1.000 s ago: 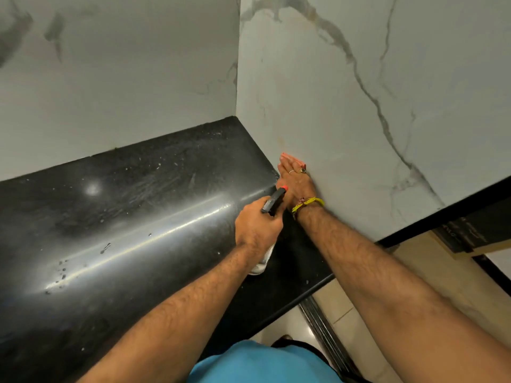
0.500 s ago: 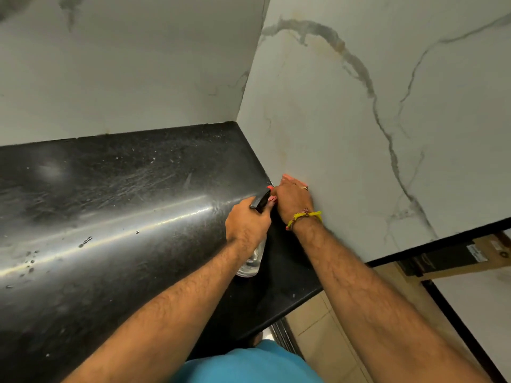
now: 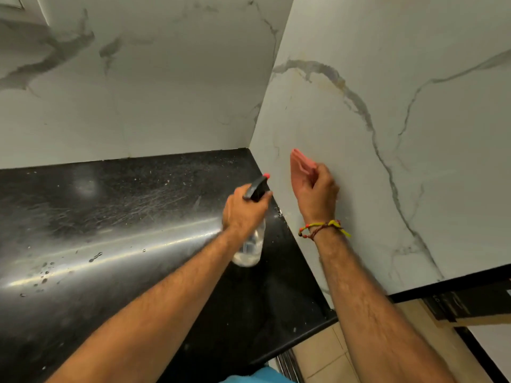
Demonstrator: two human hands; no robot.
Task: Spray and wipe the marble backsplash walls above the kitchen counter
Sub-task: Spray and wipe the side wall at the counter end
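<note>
Against the marble wall (image 3: 387, 175), right hand (image 3: 313, 189) fingers curled on pink cloth (image 3: 300, 161), left hand (image 3: 244, 210) gripping spray bottle (image 3: 250, 244)

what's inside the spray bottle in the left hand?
The spray bottle is clear; its lower part looks mostly empty, with perhaps a little clear liquid at the bottom. The left hand covers the upper body, so the true level stays hidden.

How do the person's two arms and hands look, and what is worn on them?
Both forearms are bare and hairy, with no sleeves in view. The right hand has a band of yellow and dark red thread with small beads around its wrist, its yellow ends sticking out. The left hand shows no band or watch at its wrist. No rings can be made out on either hand.
</note>
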